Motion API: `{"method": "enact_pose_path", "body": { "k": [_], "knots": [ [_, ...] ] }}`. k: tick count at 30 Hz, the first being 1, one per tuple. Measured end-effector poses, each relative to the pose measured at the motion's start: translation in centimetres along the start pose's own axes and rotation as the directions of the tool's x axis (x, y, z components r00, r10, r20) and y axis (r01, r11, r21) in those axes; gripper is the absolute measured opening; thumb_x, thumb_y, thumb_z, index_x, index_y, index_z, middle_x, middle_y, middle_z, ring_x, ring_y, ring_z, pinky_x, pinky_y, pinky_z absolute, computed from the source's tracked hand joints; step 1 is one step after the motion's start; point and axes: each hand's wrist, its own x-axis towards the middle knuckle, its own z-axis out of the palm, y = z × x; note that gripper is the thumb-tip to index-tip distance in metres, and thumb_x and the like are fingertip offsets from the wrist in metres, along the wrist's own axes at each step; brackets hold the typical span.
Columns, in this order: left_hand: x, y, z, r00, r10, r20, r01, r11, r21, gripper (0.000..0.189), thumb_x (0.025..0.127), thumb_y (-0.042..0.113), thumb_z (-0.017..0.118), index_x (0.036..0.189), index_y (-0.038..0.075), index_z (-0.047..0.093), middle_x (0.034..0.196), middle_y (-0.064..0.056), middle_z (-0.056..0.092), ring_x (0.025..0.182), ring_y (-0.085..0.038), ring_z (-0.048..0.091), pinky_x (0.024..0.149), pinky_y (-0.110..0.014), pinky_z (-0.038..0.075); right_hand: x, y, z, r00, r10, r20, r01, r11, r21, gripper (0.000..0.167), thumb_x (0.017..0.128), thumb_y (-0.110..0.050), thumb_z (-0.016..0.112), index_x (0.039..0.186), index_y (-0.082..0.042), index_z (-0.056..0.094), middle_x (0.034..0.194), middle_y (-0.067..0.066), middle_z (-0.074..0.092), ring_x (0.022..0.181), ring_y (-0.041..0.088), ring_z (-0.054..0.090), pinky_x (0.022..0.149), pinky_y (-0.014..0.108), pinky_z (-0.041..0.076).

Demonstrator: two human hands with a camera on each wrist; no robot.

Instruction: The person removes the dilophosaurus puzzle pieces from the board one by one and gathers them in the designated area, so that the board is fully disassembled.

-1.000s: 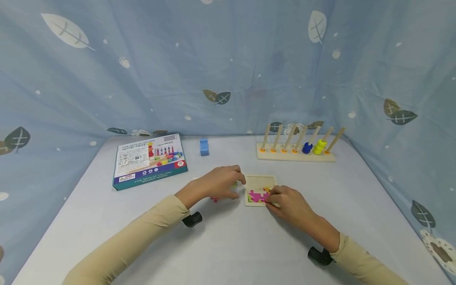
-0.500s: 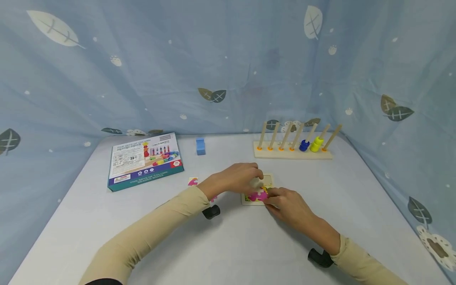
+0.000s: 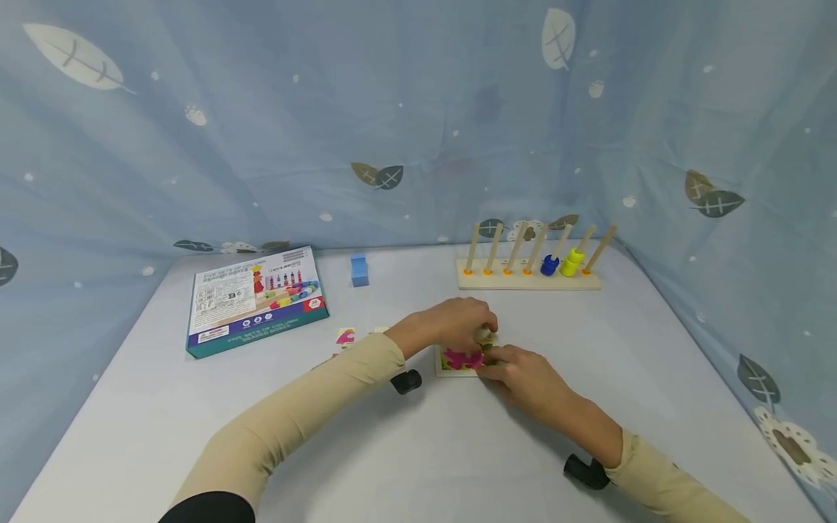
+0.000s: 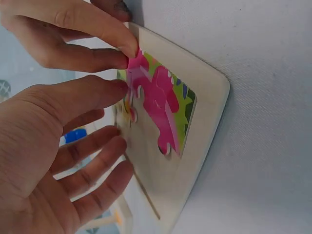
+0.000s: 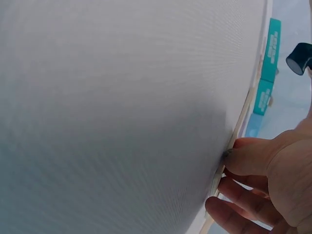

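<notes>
A shallow wooden puzzle tray (image 3: pixel 455 373) lies mid-table. Pink and green puzzle pieces (image 4: pixel 158 97) cover its near part; bare wood shows in the left wrist view. My left hand (image 3: pixel 459 323) reaches over its far side, pinching a pale puzzle piece (image 3: pixel 485 335) that its fingers mostly hide. In the left wrist view the other fingers of this hand (image 4: pixel 34 141) are spread. The right hand (image 3: pixel 532 379) holds the tray's right near corner, thumb (image 5: pixel 246 161) along the edge in the right wrist view. Its fingertips touch a pink piece in the left wrist view.
Loose puzzle pieces (image 3: pixel 345 335) lie left of the tray, partly behind the left sleeve. A toy box (image 3: pixel 258 301) lies at back left, with a blue block (image 3: pixel 359 270) beside it. At back right stands a wooden peg rack (image 3: pixel 523 283) with blue and yellow beads.
My left hand has moved right from the tray's left side, carrying a puzzle piece over the tray's far right part. The right hand stays at the tray's corner. The head view has shifted slightly.
</notes>
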Motion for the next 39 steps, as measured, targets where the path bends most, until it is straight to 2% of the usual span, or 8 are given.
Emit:
{"method": "enact_pose_path", "body": {
  "k": [6, 10, 15, 23, 34, 39],
  "knots": [
    [0.1, -0.2, 0.3, 1.0, 0.007, -0.001, -0.007, 0.999, -0.043, 0.036, 0.083, 0.012, 0.08, 0.118, 0.012, 0.073, 0.109, 0.002, 0.067, 0.098, -0.01, 0.06, 0.084, -0.023, 0.049, 0.3, -0.1, -0.1, 1.0, -0.021, -0.006, 0.021, 1.0, -0.02, 0.023, 0.076, 0.005, 0.082, 0.093, -0.011, 0.08, 0.097, 0.003, 0.068, 0.088, 0.021, 0.067, 0.073, 0.034, 0.056],
    [0.3, -0.2, 0.3, 1.0, 0.01, -0.005, -0.011, 0.997, -0.076, 0.037, 0.082, 0.009, 0.08, 0.118, 0.012, 0.072, 0.106, 0.003, 0.069, 0.097, -0.01, 0.061, 0.083, -0.023, 0.049, 0.3, -0.1, -0.4, 1.0, 0.006, 0.012, -0.006, 1.0, -0.02, 0.024, 0.076, 0.005, 0.082, 0.094, -0.011, 0.081, 0.099, 0.003, 0.068, 0.09, 0.021, 0.067, 0.073, 0.035, 0.056],
    [0.6, -0.1, 0.3, 1.0, -0.009, 0.028, 0.012, 0.996, -0.089, 0.038, 0.083, 0.007, 0.077, 0.12, 0.011, 0.071, 0.107, 0.002, 0.07, 0.099, -0.011, 0.063, 0.085, -0.025, 0.05, 0.3, -0.2, -0.5, 0.999, 0.033, 0.03, -0.032, 0.999, -0.011, 0.024, 0.077, 0.005, 0.081, 0.096, -0.01, 0.081, 0.101, 0.004, 0.069, 0.092, 0.022, 0.067, 0.074, 0.036, 0.056],
    [0.5, 0.3, 0.2, 0.999, -0.024, 0.028, 0.025, 0.999, -0.034, 0.038, 0.083, 0.01, 0.079, 0.119, 0.013, 0.071, 0.107, 0.002, 0.067, 0.097, -0.011, 0.061, 0.084, -0.026, 0.05, 0.2, -0.1, -0.3, 0.999, 0.027, 0.017, -0.027, 0.999, -0.017, 0.025, 0.076, 0.006, 0.082, 0.096, -0.01, 0.081, 0.099, 0.003, 0.068, 0.09, 0.02, 0.066, 0.073, 0.035, 0.056],
    [0.4, 1.0, 0.2, 1.0, -0.002, -0.002, 0.002, 0.996, 0.089, 0.034, 0.084, 0.018, 0.08, 0.117, 0.016, 0.071, 0.107, 0.002, 0.066, 0.098, -0.012, 0.062, 0.086, -0.027, 0.049, 0.1, -0.1, -0.2, 0.999, 0.035, 0.019, -0.035, 0.999, -0.026, 0.025, 0.076, 0.004, 0.083, 0.096, -0.01, 0.081, 0.098, 0.004, 0.068, 0.09, 0.021, 0.067, 0.072, 0.035, 0.056],
    [0.5, 1.3, 0.2, 1.0, -0.002, -0.001, 0.002, 0.993, 0.114, 0.034, 0.083, 0.018, 0.081, 0.116, 0.014, 0.071, 0.105, 0.002, 0.066, 0.096, -0.012, 0.061, 0.086, -0.026, 0.049, 0.1, -0.1, 0.0, 0.999, 0.032, 0.014, -0.032, 0.999, -0.029, 0.024, 0.076, 0.004, 0.083, 0.095, -0.01, 0.081, 0.098, 0.003, 0.068, 0.088, 0.021, 0.067, 0.073, 0.035, 0.056]
  ]
}}
